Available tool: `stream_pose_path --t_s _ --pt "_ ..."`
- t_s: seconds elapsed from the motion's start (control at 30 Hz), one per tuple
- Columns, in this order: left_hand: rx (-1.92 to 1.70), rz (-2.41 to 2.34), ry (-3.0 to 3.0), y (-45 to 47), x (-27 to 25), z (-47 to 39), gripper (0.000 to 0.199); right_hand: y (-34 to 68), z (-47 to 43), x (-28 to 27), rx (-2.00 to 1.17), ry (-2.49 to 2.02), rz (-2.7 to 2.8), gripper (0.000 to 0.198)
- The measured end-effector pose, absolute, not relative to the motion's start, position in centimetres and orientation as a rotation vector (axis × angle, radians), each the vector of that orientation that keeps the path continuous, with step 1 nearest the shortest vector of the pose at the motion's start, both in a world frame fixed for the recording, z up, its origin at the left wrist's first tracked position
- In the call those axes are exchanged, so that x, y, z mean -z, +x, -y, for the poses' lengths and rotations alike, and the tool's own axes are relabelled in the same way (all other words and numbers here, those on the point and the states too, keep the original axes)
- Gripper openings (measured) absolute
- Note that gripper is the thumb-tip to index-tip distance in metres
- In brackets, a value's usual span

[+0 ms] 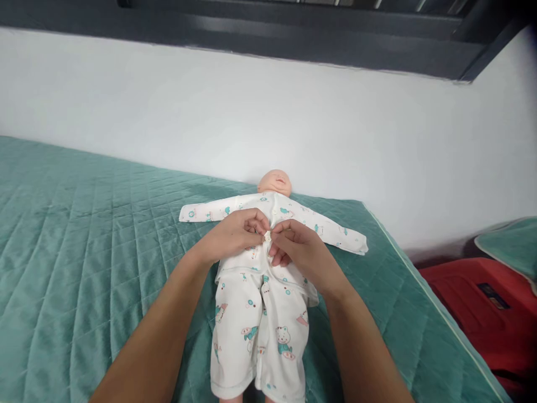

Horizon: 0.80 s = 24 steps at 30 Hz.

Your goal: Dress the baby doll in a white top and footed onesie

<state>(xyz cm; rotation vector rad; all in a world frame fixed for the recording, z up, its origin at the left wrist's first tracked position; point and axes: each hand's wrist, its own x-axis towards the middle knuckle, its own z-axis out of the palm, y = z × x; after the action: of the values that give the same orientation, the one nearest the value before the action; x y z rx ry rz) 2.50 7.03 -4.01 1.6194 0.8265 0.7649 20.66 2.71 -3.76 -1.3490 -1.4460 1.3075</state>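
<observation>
Lying on its back, the doll wears a white shirt point(255, 264), whose front the two hands meet over, around the middle of the chest and belly. Pinched between the fingers is the shirt's front edge, at a small cream-coloured bit point(267, 236) that may be a button; it is too small to tell. The left hand point(239, 230) holds with thumb and forefinger, its other fingers curled in. The right hand point(304, 246) grips just beside it, thumb against forefinger, the remaining fingers bent down over the cloth. The fingertips of the two hands nearly meet.

Both sleeves point(205, 210) stretch out sideways, the one on the right sloping down. Below the shirt's hem come white trousers point(283, 313) with the same sort of print, teal and pink figures, their legs side by side. A little of the doll's own legs shows under the cuffs. The head point(274, 182) points away, close to the wall point(293, 117).

Under everything spreads a green quilt point(104, 257), stitched in diamonds. Beyond its right edge sits a red object point(474, 302) with a dark label point(494, 296), partly covered by green cloth point(509, 243). A dark frame point(251, 31) crosses the wall above.
</observation>
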Motion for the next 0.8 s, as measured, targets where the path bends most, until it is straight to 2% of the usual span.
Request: stream_pose_path --t_s 0.1,0.33,0.47,0.67,0.8 --pt "-0.746 -0.840 1.633 2.4 4.0 -7.0 0.017 20.6 -2.8 3.9 -1.288 -1.350 1.460 0.021" --pt "-0.603 -0.894 1.658 1.4 3.3 -6.6 0.019 21.0 -2.7 3.4 -1.313 -1.317 1.426 0.015" --pt "-0.658 -0.880 1.668 1.3 3.1 -6.6 0.015 21.7 -2.8 3.0 -1.290 -1.222 1.395 0.018" --pt "-1.037 -1.062 1.784 2.2 5.7 -4.2 0.014 20.7 -0.8 5.0 -0.853 -1.209 1.425 0.009" --pt "-1.118 -1.098 1.978 1.4 7.9 -0.5 0.012 19.9 3.1 7.4 -0.667 -1.207 1.620 0.008"
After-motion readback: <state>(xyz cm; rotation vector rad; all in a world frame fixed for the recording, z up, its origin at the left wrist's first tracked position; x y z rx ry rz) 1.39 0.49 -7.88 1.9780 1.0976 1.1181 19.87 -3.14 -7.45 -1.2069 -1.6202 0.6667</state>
